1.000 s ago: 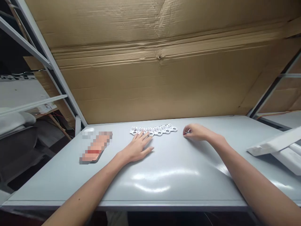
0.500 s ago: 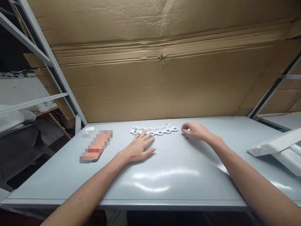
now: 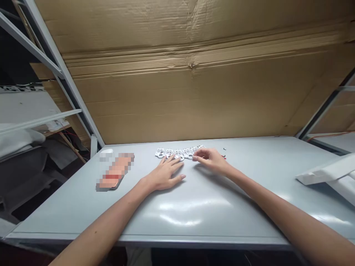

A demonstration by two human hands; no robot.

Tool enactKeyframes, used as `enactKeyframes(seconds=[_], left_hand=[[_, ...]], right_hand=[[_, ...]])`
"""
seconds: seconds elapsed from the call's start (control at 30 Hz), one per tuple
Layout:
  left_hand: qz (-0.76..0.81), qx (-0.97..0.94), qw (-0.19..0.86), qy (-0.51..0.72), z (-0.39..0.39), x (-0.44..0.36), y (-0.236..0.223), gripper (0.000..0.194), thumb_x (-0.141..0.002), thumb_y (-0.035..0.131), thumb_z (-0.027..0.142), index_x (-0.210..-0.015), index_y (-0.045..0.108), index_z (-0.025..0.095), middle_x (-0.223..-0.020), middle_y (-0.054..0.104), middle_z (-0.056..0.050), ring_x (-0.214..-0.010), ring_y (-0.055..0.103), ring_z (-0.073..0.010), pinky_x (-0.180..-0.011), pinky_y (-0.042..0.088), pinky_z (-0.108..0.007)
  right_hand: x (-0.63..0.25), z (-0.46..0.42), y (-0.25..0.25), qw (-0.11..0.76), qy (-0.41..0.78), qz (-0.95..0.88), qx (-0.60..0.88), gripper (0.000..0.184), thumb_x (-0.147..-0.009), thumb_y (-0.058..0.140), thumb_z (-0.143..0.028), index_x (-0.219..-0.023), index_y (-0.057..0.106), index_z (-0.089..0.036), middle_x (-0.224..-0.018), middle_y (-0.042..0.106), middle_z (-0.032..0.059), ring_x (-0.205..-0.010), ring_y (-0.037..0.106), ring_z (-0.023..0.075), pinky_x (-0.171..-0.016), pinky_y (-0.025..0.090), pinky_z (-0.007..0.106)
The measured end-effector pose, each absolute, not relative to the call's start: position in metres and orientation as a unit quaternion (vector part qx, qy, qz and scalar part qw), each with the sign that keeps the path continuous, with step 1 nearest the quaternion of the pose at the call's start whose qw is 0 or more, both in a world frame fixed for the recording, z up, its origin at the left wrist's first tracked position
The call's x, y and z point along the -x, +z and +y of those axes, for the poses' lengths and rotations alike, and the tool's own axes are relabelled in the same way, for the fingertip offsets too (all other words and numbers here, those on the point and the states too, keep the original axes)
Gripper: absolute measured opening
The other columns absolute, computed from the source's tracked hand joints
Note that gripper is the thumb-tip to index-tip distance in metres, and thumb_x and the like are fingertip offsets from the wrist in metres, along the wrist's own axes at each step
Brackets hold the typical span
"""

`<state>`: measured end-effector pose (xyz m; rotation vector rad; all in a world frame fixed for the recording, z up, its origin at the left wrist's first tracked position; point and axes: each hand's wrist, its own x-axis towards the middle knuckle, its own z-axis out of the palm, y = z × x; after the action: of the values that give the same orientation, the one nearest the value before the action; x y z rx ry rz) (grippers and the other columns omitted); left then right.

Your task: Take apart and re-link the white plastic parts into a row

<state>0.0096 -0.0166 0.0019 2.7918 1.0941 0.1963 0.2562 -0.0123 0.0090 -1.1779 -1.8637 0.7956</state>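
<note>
A row of several small white plastic parts (image 3: 160, 152), each with a round ring, lies toward the back of the table. My left hand (image 3: 164, 174) rests on the tabletop with its fingers spread, the fingertips at the near edges of the parts left of the row's middle. My right hand (image 3: 212, 160) is at the right part of the row, thumb and forefinger pinched together near a ring. What the pinch holds, if anything, is too small to make out. This hand partly hides the parts at the right end.
Tiny red and black bits (image 3: 224, 157) lie just beyond my right hand. At the left are a blurred orange phone-shaped object (image 3: 118, 171) and a small white object (image 3: 107, 152). White foam-like pieces (image 3: 327, 170) lie at the right; a cardboard wall (image 3: 188, 103) closes the back.
My right hand has moved left, from beyond the right end of the row to over the parts there. The red and black bits are now in sight. My left hand stays put.
</note>
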Motion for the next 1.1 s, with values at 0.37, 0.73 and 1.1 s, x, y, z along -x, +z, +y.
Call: enactKeyframes(seconds=[0.37,0.73,1.1], left_hand=[[0.319,-0.939,0.059,0.112,-0.0217,-0.0129,0.0085,0.050,-0.101,0.038,0.050,-0.140,0.054,0.023,-0.146,0.053,-0.006,-0.144,0.034,-0.0282,-0.124,0.012,-0.046],[0.378,-0.919,0.032,0.106,-0.0170,-0.0124,0.0020,0.054,-0.100,0.045,0.048,-0.144,0.047,0.017,-0.155,0.037,-0.017,-0.147,0.026,-0.0360,-0.118,0.023,-0.057],[0.382,-0.920,0.036,0.077,-0.0188,-0.0129,0.0035,0.059,-0.100,0.042,0.051,-0.147,0.044,0.017,-0.160,0.026,-0.018,-0.150,0.016,-0.0366,-0.119,0.021,-0.057]], right_hand=[[-0.2549,-0.0152,0.0119,0.455,0.521,-0.583,0.425,0.036,-0.077,0.074,-0.051,-0.093,0.069,-0.020,-0.115,0.068,0.0114,-0.108,0.063,0.0254,-0.096,0.050,0.041],[-0.2548,-0.0187,0.0142,0.435,0.608,-0.537,0.390,0.026,-0.080,0.076,-0.043,-0.097,0.072,-0.023,-0.109,0.073,0.0076,-0.109,0.065,0.0237,-0.103,0.047,0.041],[-0.2516,-0.0205,0.0178,0.427,0.655,-0.470,0.408,0.016,-0.085,0.068,-0.023,-0.100,0.072,-0.021,-0.116,0.072,0.0107,-0.111,0.067,0.0260,-0.108,0.047,0.045]])
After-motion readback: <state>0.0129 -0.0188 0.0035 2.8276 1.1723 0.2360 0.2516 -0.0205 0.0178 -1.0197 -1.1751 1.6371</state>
